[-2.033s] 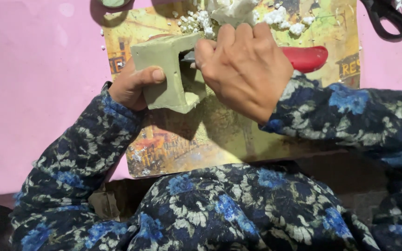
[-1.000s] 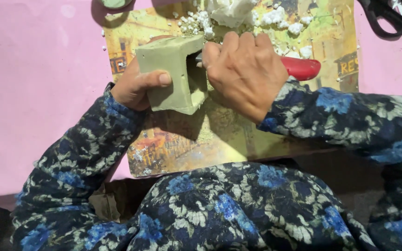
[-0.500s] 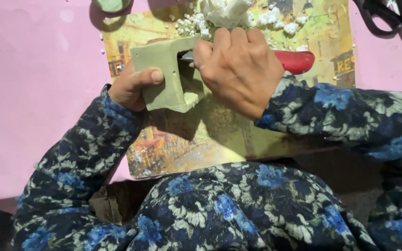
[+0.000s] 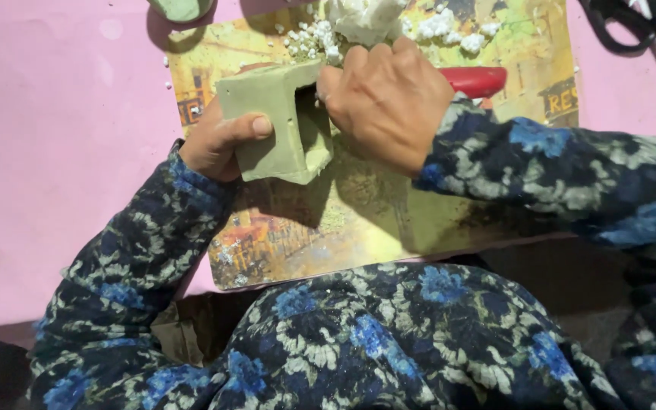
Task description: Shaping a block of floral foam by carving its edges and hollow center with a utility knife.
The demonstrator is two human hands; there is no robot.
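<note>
Green foam block (image 4: 271,125) clamped in left hand (image 4: 218,144), held above printed board (image 4: 358,220) near its top-left corner. Red-handled tool (image 4: 474,79) gripped in closed right hand (image 4: 389,102), tip hidden. Square hollow already cut into block; carving judged unfinished. White crumbs (image 4: 434,29) scattered along top edge.

The green block (image 4: 271,121) looks like matt, dry foam, finely grainy, with soft crumbly edges around its cut-out hollow. Under it lies a printed board (image 4: 358,212), smooth with a faint sheen, dusted with green crumbs just beside the block. Beyond the block, at the board's far edge, sit white foam crumbs (image 4: 434,26), rough and beady. The red handle (image 4: 476,80) right of the block is glossy plastic. The pink table (image 4: 47,152) around the board looks smooth and matt. The floral sleeves (image 4: 563,175) are soft woven cloth.
</note>
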